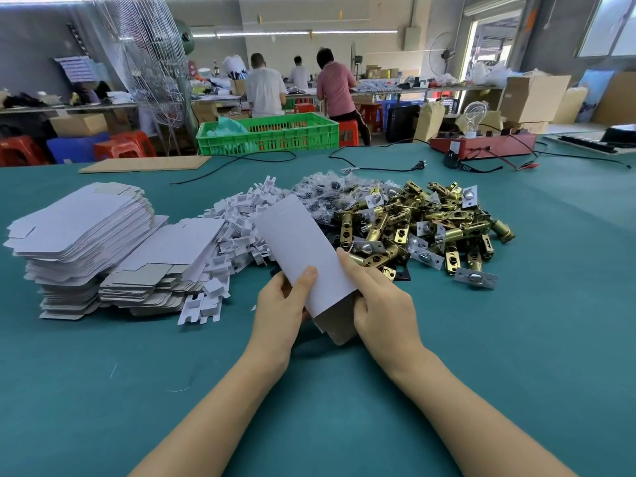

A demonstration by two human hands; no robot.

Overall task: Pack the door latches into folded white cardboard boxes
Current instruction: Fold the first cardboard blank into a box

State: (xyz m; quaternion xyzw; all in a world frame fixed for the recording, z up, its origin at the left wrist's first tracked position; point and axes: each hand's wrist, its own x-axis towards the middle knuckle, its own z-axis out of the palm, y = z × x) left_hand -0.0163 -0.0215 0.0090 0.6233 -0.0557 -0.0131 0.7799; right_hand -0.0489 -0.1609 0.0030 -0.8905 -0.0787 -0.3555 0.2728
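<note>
both hands hold one white cardboard box blank (303,256) above the green table (103,390), tilted so its far end points up and away. left hand (282,311): thumb pressed flat on the white face near the lower edge, remaining fingers curled behind the board, clamped on it. right hand (378,304): fingers wrapped over the right edge, thumb tucked at the grey inner flap at the bottom, also gripping. the hands sit close together, the blank between them. door latches (423,228), brass bodies with silver faceplates, lie in a loose heap on the table just beyond the right hand. clear bagged parts (327,194) lie behind the blank. small white card inserts (237,228) are heaped left of it. flat box blanks (82,235) stand stacked at far left.
</note>
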